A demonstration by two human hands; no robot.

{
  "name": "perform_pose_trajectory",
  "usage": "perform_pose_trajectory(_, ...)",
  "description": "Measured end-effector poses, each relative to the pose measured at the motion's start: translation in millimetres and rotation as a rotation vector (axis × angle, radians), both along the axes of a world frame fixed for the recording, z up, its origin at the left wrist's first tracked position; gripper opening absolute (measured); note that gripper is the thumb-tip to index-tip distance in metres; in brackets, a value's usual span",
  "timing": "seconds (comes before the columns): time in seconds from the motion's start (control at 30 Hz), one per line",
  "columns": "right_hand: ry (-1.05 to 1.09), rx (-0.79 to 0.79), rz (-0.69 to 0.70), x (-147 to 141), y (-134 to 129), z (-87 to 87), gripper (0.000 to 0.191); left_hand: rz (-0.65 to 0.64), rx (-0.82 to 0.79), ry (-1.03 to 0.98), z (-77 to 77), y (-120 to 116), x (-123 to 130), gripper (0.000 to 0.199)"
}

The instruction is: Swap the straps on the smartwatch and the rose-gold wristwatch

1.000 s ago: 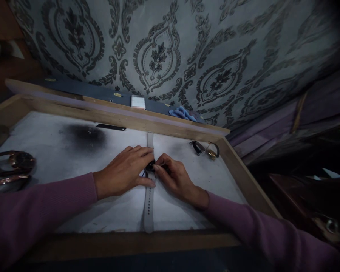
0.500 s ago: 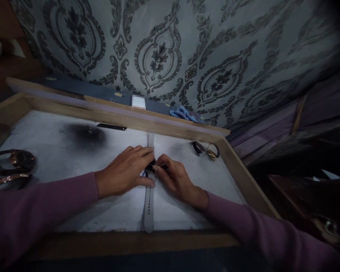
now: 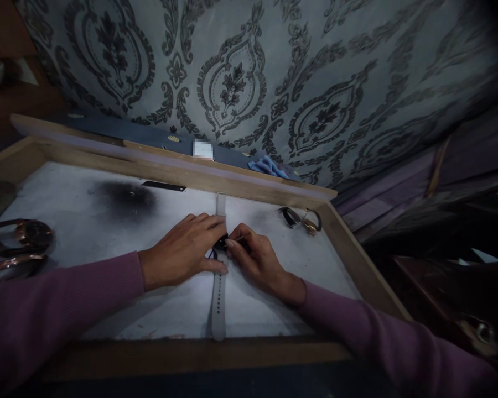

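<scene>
A watch with a light grey strap point(image 3: 218, 301) lies flat on the white surface, its strap running away from me. My left hand point(image 3: 186, 249) rests over the left side of its dark case point(image 3: 221, 242), the thumb apart from the fingers and touching the strap. From the right, my right hand point(image 3: 255, 257) pinches something small and dark against the case's edge; the fingers largely hide it, so I cannot make out what it is.
A wooden frame point(image 3: 274, 190) borders the white surface. Dark watches point(image 3: 35, 236) lie at the left, two more point(image 3: 311, 221) at the back right. A black strip point(image 3: 165, 186) lies near the back edge, a blue cloth point(image 3: 268, 166) beyond the frame.
The fingertips of my right hand have shifted very slightly at the watch case. My left hand and the watch have stayed in place.
</scene>
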State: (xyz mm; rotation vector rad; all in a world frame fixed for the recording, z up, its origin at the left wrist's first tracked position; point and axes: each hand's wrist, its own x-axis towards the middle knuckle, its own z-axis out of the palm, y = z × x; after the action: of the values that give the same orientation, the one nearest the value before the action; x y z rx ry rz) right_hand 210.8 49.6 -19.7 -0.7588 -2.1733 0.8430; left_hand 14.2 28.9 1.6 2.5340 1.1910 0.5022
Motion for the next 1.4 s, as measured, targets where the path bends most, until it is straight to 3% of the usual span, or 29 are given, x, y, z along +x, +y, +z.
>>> perform_pose_trajectory(0.77,-0.001,0.116,0.052,1.2,2.8,-1.2,0.013,-0.003,0.015,0.002,-0.9,0.3,-0.7,0.043)
perform_pose_trajectory(1.17,-0.068,0.253,0.077,0.7,2.4,0.5,0.013,0.004,-0.007,0.010,0.0,0.5,0.2,0.043)
perform_pose_trajectory(1.4,-0.021,0.190,0.063,0.8,3.8,-1.6,0.013,0.001,0.015,0.015,-1.9,0.9,-0.7,0.047)
